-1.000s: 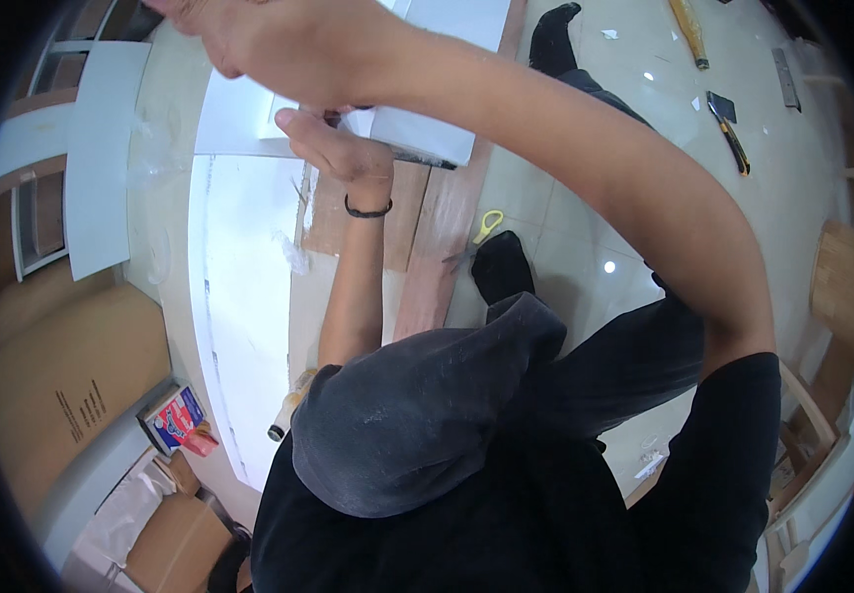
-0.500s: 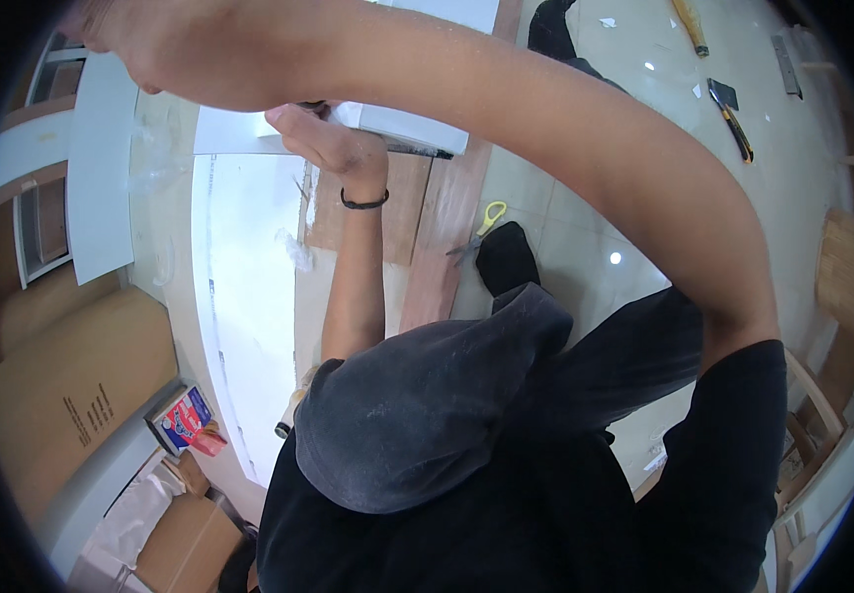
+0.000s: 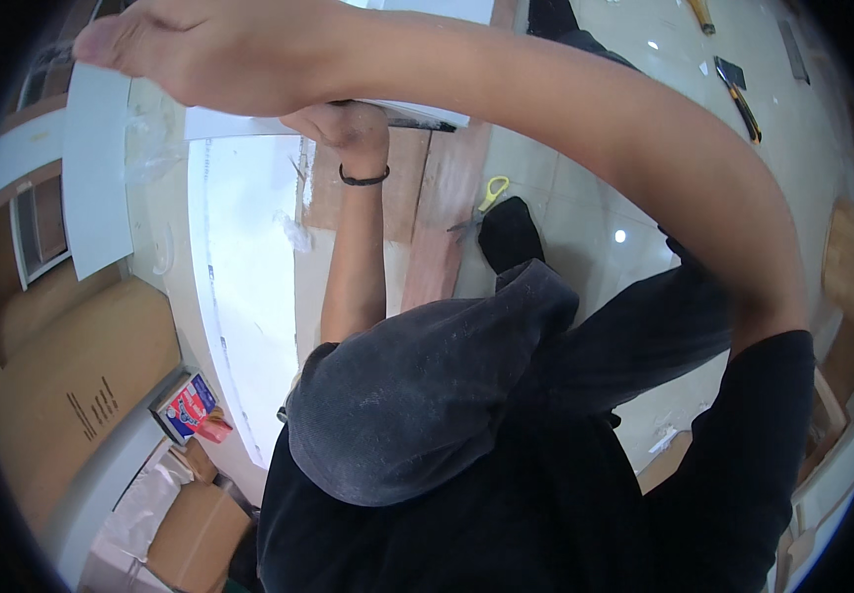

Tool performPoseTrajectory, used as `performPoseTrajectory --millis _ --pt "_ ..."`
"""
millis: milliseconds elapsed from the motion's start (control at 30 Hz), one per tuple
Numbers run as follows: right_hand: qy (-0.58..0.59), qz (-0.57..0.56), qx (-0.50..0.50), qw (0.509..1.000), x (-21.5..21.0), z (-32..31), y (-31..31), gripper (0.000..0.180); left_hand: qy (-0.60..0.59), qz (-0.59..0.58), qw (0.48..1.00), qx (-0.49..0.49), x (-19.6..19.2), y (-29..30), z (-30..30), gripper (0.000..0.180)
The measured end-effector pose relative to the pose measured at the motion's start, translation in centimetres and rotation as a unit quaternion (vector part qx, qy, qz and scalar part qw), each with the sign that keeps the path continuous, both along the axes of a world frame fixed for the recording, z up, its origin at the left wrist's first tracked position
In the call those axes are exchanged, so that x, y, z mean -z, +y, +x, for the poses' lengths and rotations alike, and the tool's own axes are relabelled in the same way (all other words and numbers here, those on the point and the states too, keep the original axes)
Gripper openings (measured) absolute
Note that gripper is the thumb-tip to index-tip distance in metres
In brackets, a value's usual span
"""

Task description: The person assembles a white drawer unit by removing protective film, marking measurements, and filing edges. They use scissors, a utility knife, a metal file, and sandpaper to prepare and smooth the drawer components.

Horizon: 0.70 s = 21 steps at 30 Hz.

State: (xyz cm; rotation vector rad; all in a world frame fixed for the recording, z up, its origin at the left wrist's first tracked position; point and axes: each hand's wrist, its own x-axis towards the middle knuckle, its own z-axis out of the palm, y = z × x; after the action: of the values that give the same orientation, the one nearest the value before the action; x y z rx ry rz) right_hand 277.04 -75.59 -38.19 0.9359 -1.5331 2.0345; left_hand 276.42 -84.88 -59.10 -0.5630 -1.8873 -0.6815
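Note:
My right arm arches across the top of the view. My right hand point(image 3: 219, 54) is closed at the upper left, its fingers curled; whatever it holds is hidden. Just below that forearm, my left hand point(image 3: 348, 128), with a black band at the wrist, rests against a white panel piece point(image 3: 412, 114) with a dark edge. The left fingers look curled but are mostly covered by the right arm, so what they grip cannot be made out. Under the left forearm lie a long white board point(image 3: 249, 296) and a brown cardboard sheet point(image 3: 402, 198).
Yellow-handled scissors point(image 3: 493, 190) lie beside a wooden plank point(image 3: 437, 227), near my dark-covered foot point(image 3: 512, 235). On the tiled floor to the right is a utility knife point(image 3: 740, 104). At left stand a cardboard box point(image 3: 86, 366), white panels point(image 3: 101, 178) and a small printed box point(image 3: 185, 405).
My right hand has moved slightly right and down, covering more of the left fingers. The view has shifted a little, so the floor items appear higher.

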Motion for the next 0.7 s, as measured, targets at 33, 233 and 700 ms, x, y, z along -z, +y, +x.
performPoseTrajectory --millis 33,233,700 --pt "0.038 -0.125 0.115 0.985 -0.6 1.4 -1.7 0.065 0.000 0.001 1.000 0.004 0.2 0.2 0.0 0.016" --pt "-0.061 0.128 -0.171 0.975 -1.5 -0.6 3.4 0.066 0.023 0.015 0.999 -0.020 0.3 -0.1 -0.4 0.023" --pt "0.036 -0.005 -0.131 0.991 0.9 -2.0 3.8 0.054 -0.017 0.139 0.989 -0.050 -3.0 2.7 0.7 0.051"
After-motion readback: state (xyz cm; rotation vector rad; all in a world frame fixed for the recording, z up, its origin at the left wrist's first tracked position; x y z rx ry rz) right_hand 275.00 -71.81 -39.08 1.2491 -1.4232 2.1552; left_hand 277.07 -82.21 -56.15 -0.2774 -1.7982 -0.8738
